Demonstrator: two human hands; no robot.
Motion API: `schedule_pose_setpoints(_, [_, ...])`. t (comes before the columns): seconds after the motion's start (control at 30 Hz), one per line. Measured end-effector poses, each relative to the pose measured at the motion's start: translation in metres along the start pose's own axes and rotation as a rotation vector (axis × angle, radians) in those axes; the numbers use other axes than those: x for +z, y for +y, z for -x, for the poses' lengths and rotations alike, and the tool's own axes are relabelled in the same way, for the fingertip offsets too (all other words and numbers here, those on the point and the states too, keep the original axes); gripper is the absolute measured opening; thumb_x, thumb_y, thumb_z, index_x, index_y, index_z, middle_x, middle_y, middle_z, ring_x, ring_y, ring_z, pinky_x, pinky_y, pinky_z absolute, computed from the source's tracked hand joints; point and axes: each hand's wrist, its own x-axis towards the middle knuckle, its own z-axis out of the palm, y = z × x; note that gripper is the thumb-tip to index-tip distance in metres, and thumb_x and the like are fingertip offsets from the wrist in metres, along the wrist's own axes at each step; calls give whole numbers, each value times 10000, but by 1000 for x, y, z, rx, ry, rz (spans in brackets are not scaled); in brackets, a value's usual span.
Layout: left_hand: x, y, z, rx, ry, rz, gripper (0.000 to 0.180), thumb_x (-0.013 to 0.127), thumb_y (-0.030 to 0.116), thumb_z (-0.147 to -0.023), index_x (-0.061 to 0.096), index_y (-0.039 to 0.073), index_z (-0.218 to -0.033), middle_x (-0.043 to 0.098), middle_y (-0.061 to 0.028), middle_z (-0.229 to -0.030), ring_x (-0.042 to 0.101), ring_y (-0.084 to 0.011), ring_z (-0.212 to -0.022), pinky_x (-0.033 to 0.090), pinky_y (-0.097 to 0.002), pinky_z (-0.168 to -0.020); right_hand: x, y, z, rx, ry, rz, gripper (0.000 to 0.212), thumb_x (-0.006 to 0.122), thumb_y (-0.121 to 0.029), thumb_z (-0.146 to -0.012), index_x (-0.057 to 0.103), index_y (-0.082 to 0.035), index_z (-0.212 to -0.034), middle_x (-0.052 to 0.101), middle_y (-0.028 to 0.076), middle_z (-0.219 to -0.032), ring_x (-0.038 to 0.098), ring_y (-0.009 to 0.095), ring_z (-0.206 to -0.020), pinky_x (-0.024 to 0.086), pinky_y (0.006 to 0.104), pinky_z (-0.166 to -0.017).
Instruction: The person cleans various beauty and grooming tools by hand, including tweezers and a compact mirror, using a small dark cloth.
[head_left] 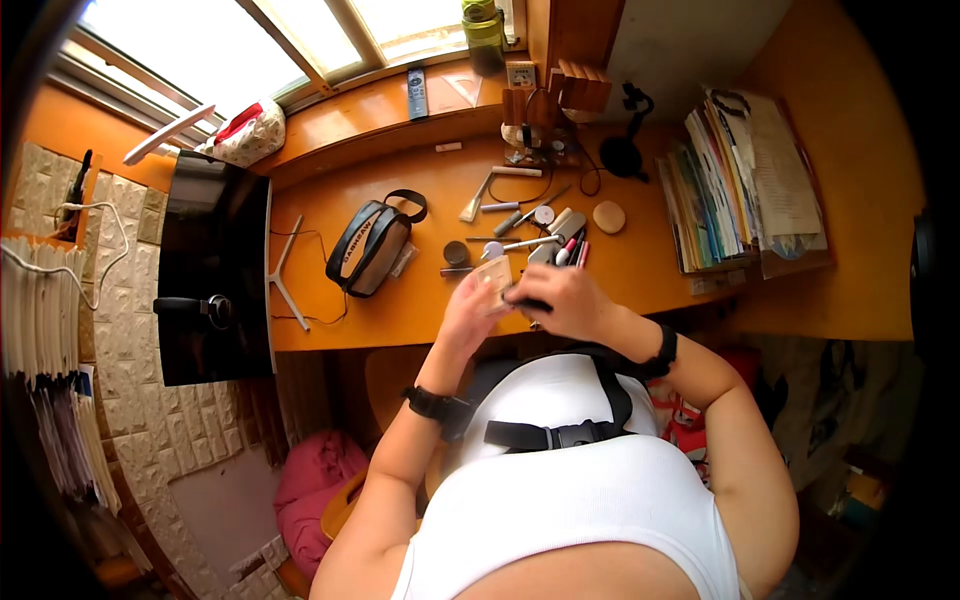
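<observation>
Above the desk's near edge, my left hand holds a small flat pale peach palette, raised and tilted, with its fingers closed on the side. My right hand grips a dark-handled thing, seemingly a makeup brush, whose tip meets or nearly meets the palette; the fingers hide most of it. Just beyond my hands lie a round dark jar, a lilac round container and several cosmetic tubes and sticks, among them a pink-and-white tube. A round beige sponge rests to their right.
A black-and-clear toiletry bag stands left on the desk, beside a monitor. At the right, books and papers are stacked. A flat brush lies farther back, near a wooden organizer and a black stand.
</observation>
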Motion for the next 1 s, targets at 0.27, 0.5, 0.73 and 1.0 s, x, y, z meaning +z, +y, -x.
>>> schedule_pose_setpoints(0.27, [-131,14,-3,274,580,-353,289,561,45,-947,501,2,-1227,639,-146,-1159,697,-297,-980,626,-399,-787,-27,34,51,350,203,-73,157,737,-76,-807,731,-62,-963,691,129,-912,675,311,-851,529,362,-762])
schedule_pose_setpoints(0.5, [-257,-19,-1,269,787,-934,461,576,-26,-845,491,-17,-1297,655,-177,-1131,664,-335,-1030,538,-433,-893,-41,41,66,407,167,-4,142,731,-67,-805,721,-49,-946,684,129,-900,668,331,-853,525,370,-756])
schedule_pose_setpoints(0.73, [-196,8,-31,427,605,-2072,629,680,-10,-739,500,38,-1340,534,-175,-1261,489,-379,-1211,436,-472,-983,-53,49,70,460,290,54,159,715,-51,-809,714,-35,-967,676,139,-916,664,334,-866,520,369,-760])
schedule_pose_setpoints(1.0, [-166,-17,-67,565,414,-2071,371,631,53,-806,604,40,-1175,568,-156,-1178,534,-344,-1146,432,-453,-945,-63,45,85,491,305,73,168,706,-24,-801,702,-15,-969,673,146,-923,663,335,-875,521,359,-779])
